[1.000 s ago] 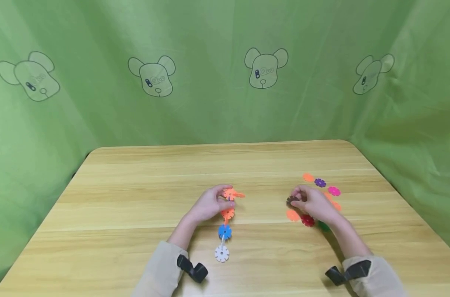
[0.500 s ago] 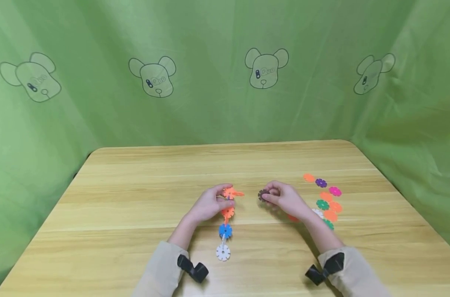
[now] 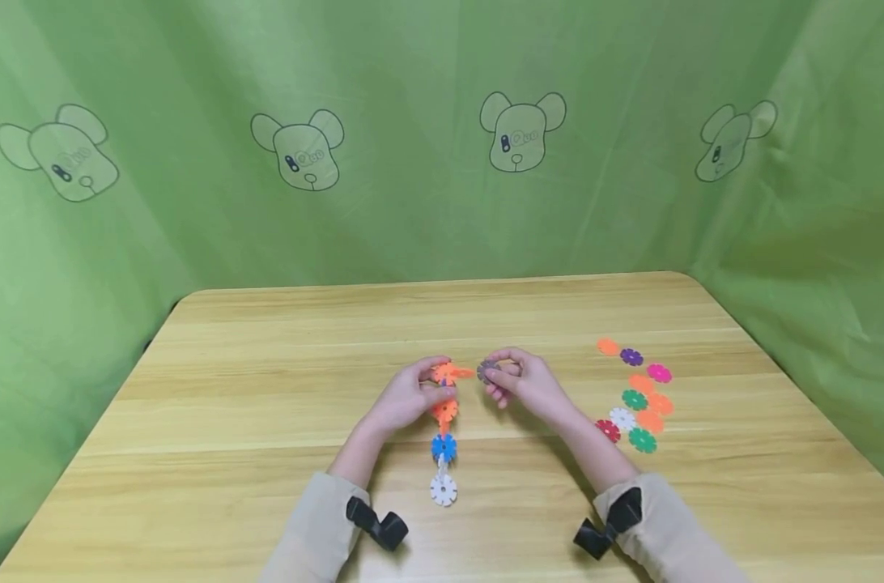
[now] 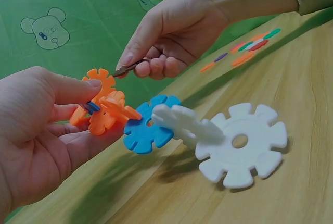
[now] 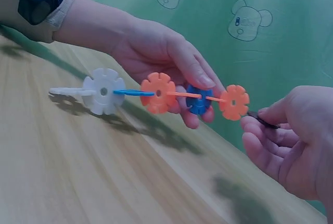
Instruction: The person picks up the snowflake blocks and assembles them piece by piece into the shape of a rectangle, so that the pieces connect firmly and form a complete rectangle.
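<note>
Head view: I see the left hand (image 3: 409, 398) holding a disc chain (image 3: 444, 441), the right hand (image 3: 526, 387) pinching a dark disc (image 3: 484, 371) beside it.

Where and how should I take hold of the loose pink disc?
The pink disc is probably best pinched by its notched rim at the right edge, from above right: it lies flat, with the purple disc to its left and an orange disc at its near left.

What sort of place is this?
Probably a curtained-off indoor play or filming corner: green cloth printed with cartoon animal heads hangs behind and beside a pale wood-grain tabletop, where flat, colourful, flower-shaped plastic discs lie.
</note>
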### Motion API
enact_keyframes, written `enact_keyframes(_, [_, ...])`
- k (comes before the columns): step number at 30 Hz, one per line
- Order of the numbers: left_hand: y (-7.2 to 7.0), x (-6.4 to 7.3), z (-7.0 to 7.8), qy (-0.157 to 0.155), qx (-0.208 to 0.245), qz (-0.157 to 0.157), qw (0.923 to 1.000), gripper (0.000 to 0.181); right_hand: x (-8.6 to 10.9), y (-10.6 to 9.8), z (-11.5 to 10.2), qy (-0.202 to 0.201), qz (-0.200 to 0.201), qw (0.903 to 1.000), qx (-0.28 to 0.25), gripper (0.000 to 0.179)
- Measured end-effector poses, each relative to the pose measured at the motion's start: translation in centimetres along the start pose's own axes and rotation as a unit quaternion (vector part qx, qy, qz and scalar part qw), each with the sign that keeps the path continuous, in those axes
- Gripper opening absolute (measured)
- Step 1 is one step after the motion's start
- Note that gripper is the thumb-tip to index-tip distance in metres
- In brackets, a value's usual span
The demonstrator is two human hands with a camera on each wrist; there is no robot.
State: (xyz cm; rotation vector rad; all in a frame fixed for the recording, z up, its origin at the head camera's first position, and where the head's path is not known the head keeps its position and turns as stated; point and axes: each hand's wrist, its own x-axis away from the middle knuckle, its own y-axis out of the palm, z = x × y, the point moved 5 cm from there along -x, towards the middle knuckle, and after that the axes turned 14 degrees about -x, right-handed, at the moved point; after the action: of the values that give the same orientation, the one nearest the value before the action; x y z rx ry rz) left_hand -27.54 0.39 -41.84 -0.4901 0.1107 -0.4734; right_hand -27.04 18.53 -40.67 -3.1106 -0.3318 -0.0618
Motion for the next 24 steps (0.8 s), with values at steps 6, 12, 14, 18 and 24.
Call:
enact_keyframes(6, [-0.6, 1.1, 2.0, -0.001, 0.000, -0.008, 1.0000, 0.055, -0.1, 0.4, 0.3, -0.001, 0.003, 0.9995, -0.031, 0.032])
enact_keyframes(12, [-0.7, 1.5, 2.5, -0.003, 0.011, -0.012, 0.9999, 0.056, 0.0, 0.6, 0.5, -0.007, 0.019, 0.9989, -0.042, 0.032])
enact_keyframes(14, [-0.5, 1.0, 1.7, -0.007, 0.016, -0.014, 0.9998, 0.057, 0.0, 0.6, 0.6, -0.009, 0.021, 0.9985, -0.050, 0.032])
enact_keyframes(18, [-0.2, 0.2, 0.3, -0.009, 0.025, -0.009, 0.9996, 0.060, 0.0, 0.7, 0.6, -0.010, 0.024, 0.9972, -0.071, 0.032])
enact_keyframes(24, [0.0, -0.1, -0.2, -0.012, 0.028, -0.004, 0.9995, 0.060, 0.0, 0.8, 0.7, -0.014, 0.021, 0.9958, -0.088, 0.032])
